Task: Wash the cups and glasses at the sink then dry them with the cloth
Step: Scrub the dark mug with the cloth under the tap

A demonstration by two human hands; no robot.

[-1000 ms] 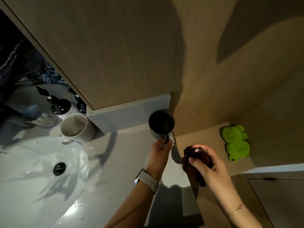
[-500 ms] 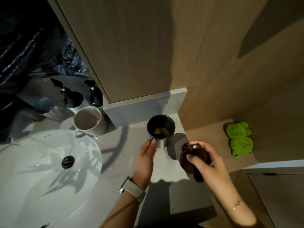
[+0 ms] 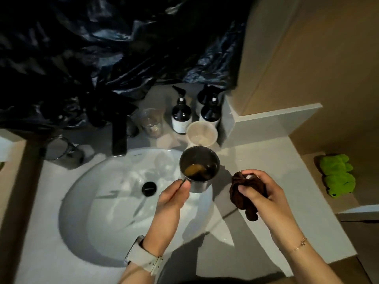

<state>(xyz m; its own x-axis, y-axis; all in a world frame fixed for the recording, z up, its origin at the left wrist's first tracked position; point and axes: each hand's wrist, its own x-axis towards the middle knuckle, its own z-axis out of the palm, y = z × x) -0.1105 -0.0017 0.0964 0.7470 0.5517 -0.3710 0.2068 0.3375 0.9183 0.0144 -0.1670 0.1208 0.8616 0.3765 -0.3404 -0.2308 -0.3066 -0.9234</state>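
Observation:
My left hand (image 3: 173, 198) grips the handle of a dark metal cup (image 3: 199, 169) and holds it over the right rim of the white sink (image 3: 86, 203); brownish liquid shows inside the cup. My right hand (image 3: 260, 193) clutches a bunched dark brown cloth (image 3: 245, 198) just right of the cup, above the counter. A white mug (image 3: 202, 135) stands behind the cup near the backsplash. A clear glass (image 3: 150, 121) stands beside the black faucet (image 3: 119, 136).
Two dark pump bottles (image 3: 180, 117) stand behind the white mug. Another glass (image 3: 56, 149) sits at the sink's left. Black plastic sheeting (image 3: 102, 48) hangs over the back. A green frog toy (image 3: 337, 175) lies on the wooden shelf at right.
My left hand has lifted the dark cup off the counter by its handle and carried it left to the sink's edge. The view swung left. My right hand still holds the cloth.

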